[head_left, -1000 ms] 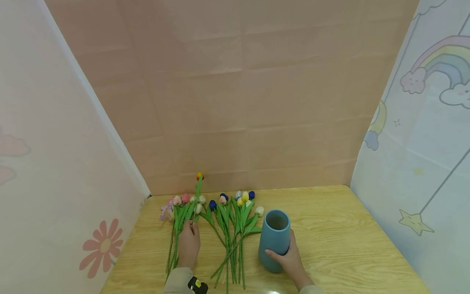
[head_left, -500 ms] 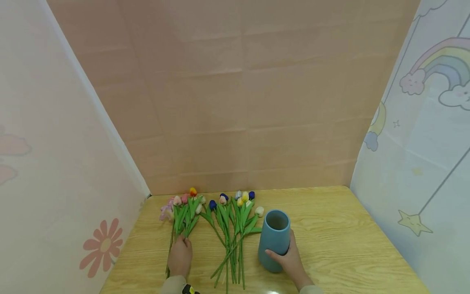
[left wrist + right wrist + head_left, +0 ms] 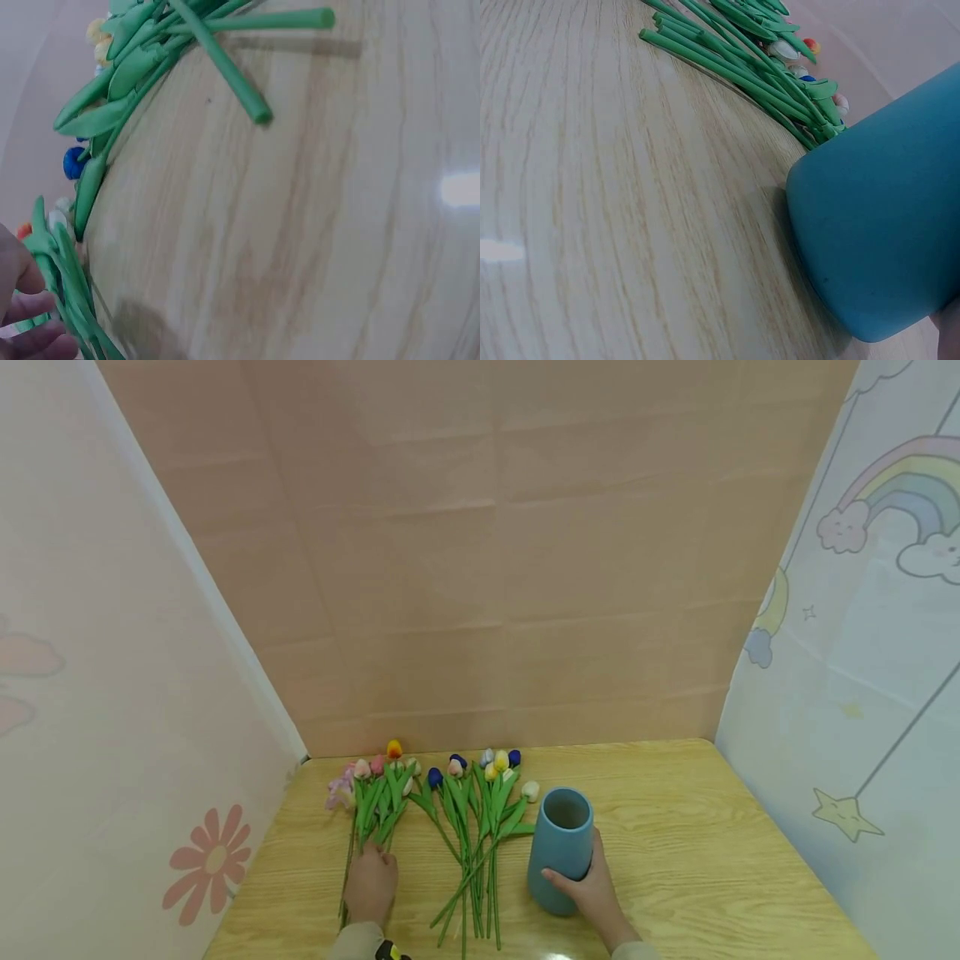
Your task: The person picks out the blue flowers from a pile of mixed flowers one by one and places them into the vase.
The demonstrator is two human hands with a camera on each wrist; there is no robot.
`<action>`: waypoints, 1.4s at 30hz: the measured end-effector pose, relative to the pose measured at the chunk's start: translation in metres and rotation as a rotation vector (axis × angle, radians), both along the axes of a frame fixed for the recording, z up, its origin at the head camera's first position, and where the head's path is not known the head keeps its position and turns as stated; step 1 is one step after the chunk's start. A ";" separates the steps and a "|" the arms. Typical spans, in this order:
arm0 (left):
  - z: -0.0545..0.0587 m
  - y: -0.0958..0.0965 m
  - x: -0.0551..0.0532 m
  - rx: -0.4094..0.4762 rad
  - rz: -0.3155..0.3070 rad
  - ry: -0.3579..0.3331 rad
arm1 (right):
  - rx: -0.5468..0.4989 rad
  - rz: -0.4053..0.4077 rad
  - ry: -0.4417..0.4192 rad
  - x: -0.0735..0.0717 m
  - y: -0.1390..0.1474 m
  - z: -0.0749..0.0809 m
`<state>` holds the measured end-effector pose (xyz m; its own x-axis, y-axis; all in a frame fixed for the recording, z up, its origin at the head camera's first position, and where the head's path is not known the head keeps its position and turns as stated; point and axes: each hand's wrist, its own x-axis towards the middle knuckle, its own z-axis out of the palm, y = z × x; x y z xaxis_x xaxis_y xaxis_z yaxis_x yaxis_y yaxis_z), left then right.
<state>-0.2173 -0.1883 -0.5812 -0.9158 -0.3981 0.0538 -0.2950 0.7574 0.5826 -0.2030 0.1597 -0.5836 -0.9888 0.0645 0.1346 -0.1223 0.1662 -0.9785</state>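
Observation:
My left hand point(image 3: 371, 883) is over the stems of the left bunch of tulips point(image 3: 382, 802), fingers loosely bent and pointing at the leaves. In the left wrist view its fingers point(image 3: 34, 307) overlap the leaves, and no stem shows pinched between them. An orange-yellow tulip point(image 3: 394, 749) lies at the top of this bunch, among pink and white blooms. On the right, my right hand point(image 3: 596, 893) grips a blue vase point(image 3: 558, 860) from the side, thumb across its front. The vase stands upright with its mouth showing; in the right wrist view its lower side point(image 3: 877, 225) fills the right edge.
A second bunch of tulips point(image 3: 472, 827), with blue, yellow and white blooms, lies between the left hand and the vase, stems crossing towards the front. The wooden table point(image 3: 690, 835) meets a plain back screen point(image 3: 495, 568) and printed side panels.
My left hand has come down and nearer with the orange-yellow tulip, which now lies on the left bunch; its fingers have loosened. My right hand and the vase have stayed put.

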 end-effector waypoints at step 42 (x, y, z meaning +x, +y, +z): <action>-0.012 0.119 0.003 -0.174 -0.329 0.177 | -0.001 0.004 0.019 0.002 0.000 0.002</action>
<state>-0.2148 -0.0693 -0.5930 -0.9633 -0.0562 0.2624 0.0730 0.8861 0.4577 -0.2013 0.1599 -0.5818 -0.9864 0.0604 0.1530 -0.1414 0.1644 -0.9762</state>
